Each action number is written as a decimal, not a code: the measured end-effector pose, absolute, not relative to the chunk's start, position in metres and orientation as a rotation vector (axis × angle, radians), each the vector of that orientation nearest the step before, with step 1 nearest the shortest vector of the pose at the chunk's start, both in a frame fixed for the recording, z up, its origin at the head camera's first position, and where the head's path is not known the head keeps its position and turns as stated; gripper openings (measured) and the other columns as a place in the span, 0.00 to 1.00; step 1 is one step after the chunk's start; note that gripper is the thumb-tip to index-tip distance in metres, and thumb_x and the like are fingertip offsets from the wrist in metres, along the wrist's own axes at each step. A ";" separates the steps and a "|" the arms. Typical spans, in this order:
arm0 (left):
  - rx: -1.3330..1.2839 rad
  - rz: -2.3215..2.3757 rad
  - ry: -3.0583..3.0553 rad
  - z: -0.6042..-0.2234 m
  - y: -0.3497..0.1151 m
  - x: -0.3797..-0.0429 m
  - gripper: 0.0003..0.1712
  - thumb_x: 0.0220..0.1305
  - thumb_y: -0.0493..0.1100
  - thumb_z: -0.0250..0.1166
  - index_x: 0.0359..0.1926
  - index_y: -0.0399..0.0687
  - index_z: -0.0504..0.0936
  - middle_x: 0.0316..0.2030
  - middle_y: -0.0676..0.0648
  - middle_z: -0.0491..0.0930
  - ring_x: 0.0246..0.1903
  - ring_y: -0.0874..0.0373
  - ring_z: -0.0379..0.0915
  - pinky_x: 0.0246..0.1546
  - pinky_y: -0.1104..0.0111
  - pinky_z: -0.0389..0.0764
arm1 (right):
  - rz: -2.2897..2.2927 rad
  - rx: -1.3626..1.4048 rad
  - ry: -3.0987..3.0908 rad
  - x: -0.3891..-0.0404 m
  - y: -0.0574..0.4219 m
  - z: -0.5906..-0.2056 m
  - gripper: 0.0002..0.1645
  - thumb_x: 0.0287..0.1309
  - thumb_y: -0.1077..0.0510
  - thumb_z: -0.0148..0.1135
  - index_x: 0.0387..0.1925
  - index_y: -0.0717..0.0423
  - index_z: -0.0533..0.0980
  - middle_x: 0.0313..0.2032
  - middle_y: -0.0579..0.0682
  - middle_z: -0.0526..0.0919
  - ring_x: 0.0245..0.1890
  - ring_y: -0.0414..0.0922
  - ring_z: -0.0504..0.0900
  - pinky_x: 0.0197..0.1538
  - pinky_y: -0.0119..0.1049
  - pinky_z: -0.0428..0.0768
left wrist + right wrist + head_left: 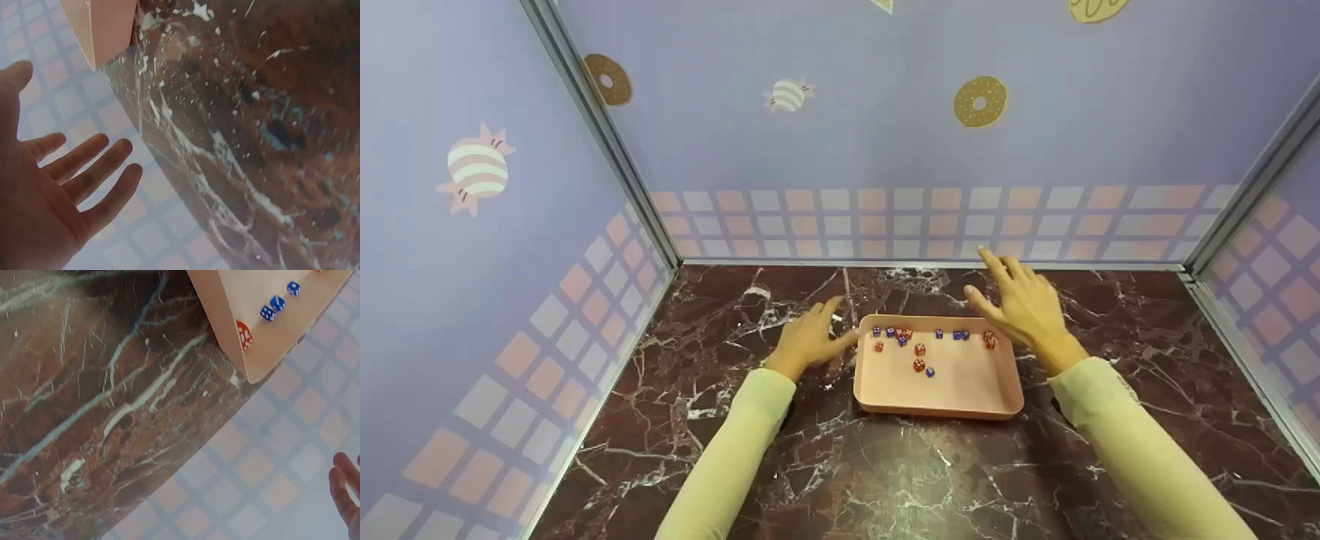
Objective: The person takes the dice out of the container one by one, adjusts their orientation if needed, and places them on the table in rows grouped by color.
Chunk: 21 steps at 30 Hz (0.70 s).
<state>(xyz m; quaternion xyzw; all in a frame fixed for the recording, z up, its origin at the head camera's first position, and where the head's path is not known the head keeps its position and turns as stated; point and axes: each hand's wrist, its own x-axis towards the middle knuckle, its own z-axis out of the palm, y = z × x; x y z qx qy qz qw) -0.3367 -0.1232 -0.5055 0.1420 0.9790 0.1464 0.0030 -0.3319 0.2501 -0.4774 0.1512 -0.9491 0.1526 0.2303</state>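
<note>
A shallow pink tray [952, 390] lies on the dark marbled table, holding several red dice [919, 349] and several blue dice [939, 334]. Most of the dice sit along its far side; a few lie toward the middle. My left hand [808, 341] is beside the tray's left edge, fingers spread and holding nothing, thumb close to the rim. Over the tray's far right corner hovers my right hand [1024, 306], its fingers extended and nothing in its grasp. In the right wrist view, blue dice [268, 313] and a red die [244, 335] show inside the tray corner.
The marbled table [705, 457] runs back to a purple wall [870, 142] with pink and white squares along its base. A similar side wall [427, 300] stands on the left, and another [1282, 247] on the right. Metal strips join the walls.
</note>
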 end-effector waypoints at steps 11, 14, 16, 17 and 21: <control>0.431 0.559 2.936 -0.522 -0.117 -0.318 0.50 0.72 0.72 0.58 0.83 0.51 0.61 0.76 0.34 0.67 0.70 0.31 0.69 0.71 0.34 0.73 | 0.388 0.495 -2.657 -0.330 0.237 -0.493 0.46 0.72 0.28 0.53 0.83 0.41 0.59 0.63 0.63 0.75 0.52 0.64 0.80 0.50 0.64 0.86; 0.418 0.527 2.940 -0.525 -0.116 -0.316 0.49 0.72 0.72 0.58 0.82 0.50 0.61 0.75 0.34 0.69 0.69 0.31 0.71 0.69 0.34 0.75 | 0.368 0.540 -2.674 -0.329 0.231 -0.495 0.47 0.71 0.27 0.54 0.82 0.41 0.60 0.63 0.63 0.75 0.54 0.65 0.80 0.54 0.66 0.86; 0.413 0.536 2.942 -0.526 -0.116 -0.315 0.49 0.72 0.72 0.59 0.82 0.51 0.62 0.75 0.35 0.69 0.68 0.32 0.72 0.68 0.34 0.76 | 0.351 0.565 -2.695 -0.328 0.226 -0.497 0.48 0.70 0.27 0.56 0.83 0.40 0.60 0.63 0.63 0.75 0.57 0.66 0.79 0.58 0.68 0.84; 0.419 0.541 2.943 -0.527 -0.115 -0.315 0.49 0.71 0.72 0.59 0.82 0.51 0.62 0.74 0.35 0.70 0.68 0.32 0.72 0.67 0.34 0.77 | 0.339 0.577 -2.707 -0.328 0.224 -0.498 0.49 0.69 0.27 0.58 0.83 0.40 0.59 0.64 0.64 0.74 0.58 0.67 0.79 0.60 0.69 0.83; 0.446 0.571 2.935 -0.530 -0.114 -0.313 0.49 0.70 0.71 0.60 0.81 0.50 0.63 0.73 0.34 0.71 0.68 0.32 0.72 0.67 0.34 0.77 | 0.304 0.642 -2.775 -0.325 0.215 -0.505 0.56 0.64 0.22 0.60 0.84 0.41 0.57 0.65 0.64 0.74 0.62 0.66 0.77 0.65 0.70 0.79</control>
